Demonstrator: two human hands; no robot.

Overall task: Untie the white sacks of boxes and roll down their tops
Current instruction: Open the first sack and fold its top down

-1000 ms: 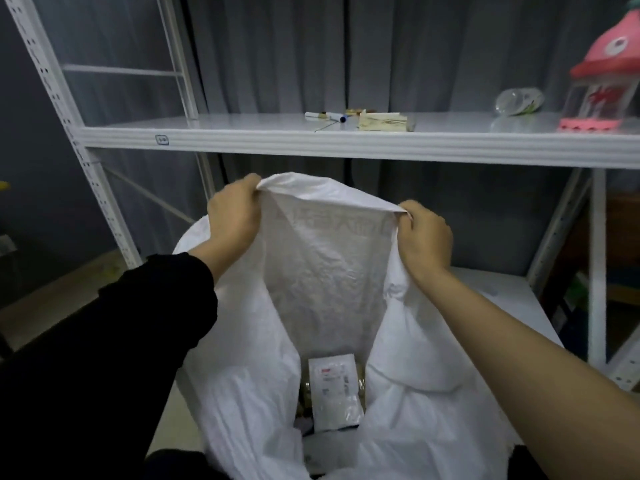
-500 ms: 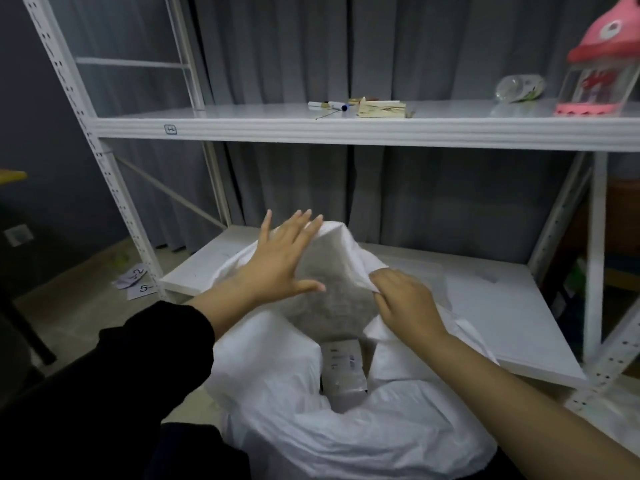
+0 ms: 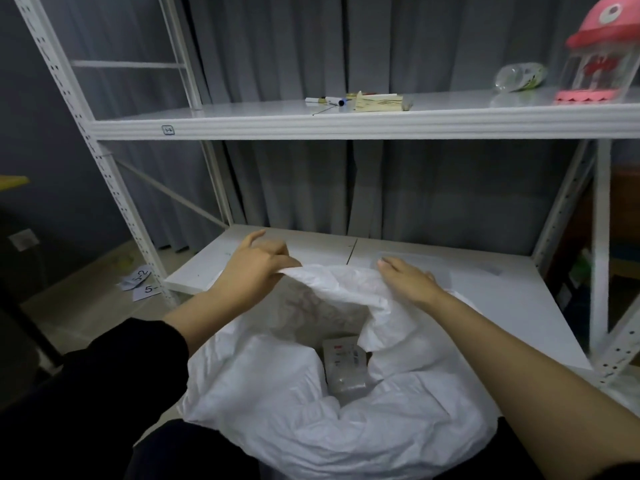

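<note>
Holding the far edge of the white sack [image 3: 311, 420], the left hand [image 3: 254, 268] pinches the cloth with curled fingers [image 3: 277, 252]. The right hand [image 3: 408, 280] lies on the sack's edge, just beside it, with fingers out straight. The sack sits low in front of the bottom shelf [image 3: 450, 282], its mouth wide open. A box [image 3: 344, 367] shows down inside. Pens [image 3: 325, 100] and a pink toy [image 3: 599, 50] sit on the upper shelf [image 3: 242, 121].
</note>
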